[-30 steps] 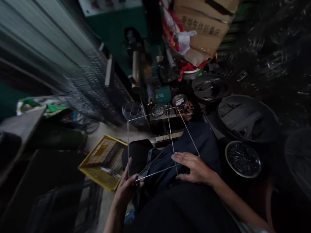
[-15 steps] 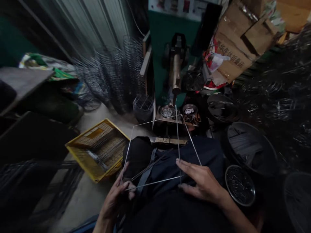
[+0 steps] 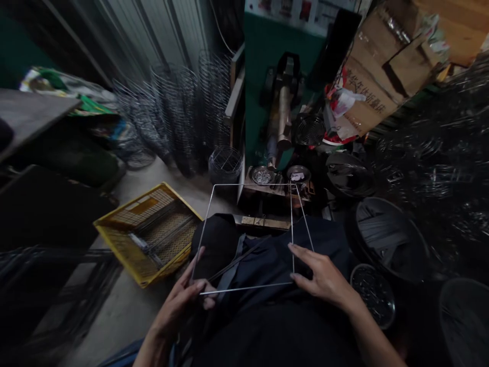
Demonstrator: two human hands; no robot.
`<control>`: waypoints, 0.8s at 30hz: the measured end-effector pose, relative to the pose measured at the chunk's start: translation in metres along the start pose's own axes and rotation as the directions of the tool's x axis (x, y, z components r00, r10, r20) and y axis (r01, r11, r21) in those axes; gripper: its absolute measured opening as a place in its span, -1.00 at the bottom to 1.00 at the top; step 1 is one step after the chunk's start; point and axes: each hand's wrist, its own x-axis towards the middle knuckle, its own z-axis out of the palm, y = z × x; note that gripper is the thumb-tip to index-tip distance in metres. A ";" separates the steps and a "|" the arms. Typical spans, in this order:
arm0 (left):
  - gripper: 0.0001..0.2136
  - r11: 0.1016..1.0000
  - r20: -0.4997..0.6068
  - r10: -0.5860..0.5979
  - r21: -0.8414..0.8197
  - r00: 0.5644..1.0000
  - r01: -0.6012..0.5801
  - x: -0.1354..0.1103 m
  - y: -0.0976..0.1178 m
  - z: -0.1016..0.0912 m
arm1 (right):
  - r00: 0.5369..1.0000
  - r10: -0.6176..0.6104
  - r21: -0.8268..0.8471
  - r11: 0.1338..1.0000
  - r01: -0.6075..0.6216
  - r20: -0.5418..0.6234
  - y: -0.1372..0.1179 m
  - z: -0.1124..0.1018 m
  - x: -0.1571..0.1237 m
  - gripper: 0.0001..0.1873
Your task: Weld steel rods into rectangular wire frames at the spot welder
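Observation:
A thin bent metal wire frame (image 3: 252,184), roughly four-sided, is held over my lap. Its near left corner is gripped by my left hand (image 3: 191,290), with thumb and fingers closed round the wire. My right hand (image 3: 319,272) has its thumb and fingertips on the right side of the frame, where two wires run at a slight angle to each other. Part of the wire behind the right fingers is hidden. Darker thin rods (image 3: 239,260) lie across my lap beneath the frame.
At left, a yellow plastic crate (image 3: 122,255) holds thin rods. Ahead is a green machine (image 3: 255,102) with a dish of small metal bits (image 3: 262,175) at its foot. Stacked wire racks (image 3: 175,112) stand behind. Round dark tubs (image 3: 389,234) and a cardboard box (image 3: 370,92) are at right.
The wire frame has turned so its far side lies level, and its two right-hand wires now meet close at the far corner. My right hand has shifted slightly right and up.

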 end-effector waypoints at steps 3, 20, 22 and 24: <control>-0.07 1.000 -0.001 -0.008 -0.001 1.000 0.008 0.002 -0.001 0.008 | 0.999 -0.035 0.036 0.999 0.034 0.018 0.001 0.008 0.013 -0.30; -0.05 0.999 0.011 0.016 -0.041 1.000 -0.015 0.019 0.001 0.055 | 0.989 -0.136 0.071 0.989 0.132 0.053 -0.004 0.027 0.010 -0.24; -0.07 0.999 0.025 0.027 -0.045 0.999 -0.026 0.018 0.003 0.059 | 0.989 -0.145 0.074 0.987 0.142 0.042 -0.005 0.026 0.011 -0.24; -0.08 0.998 0.032 0.043 -0.039 0.999 -0.041 0.016 0.005 0.062 | 0.989 -0.146 0.076 0.987 0.143 0.031 -0.006 0.025 0.011 -0.24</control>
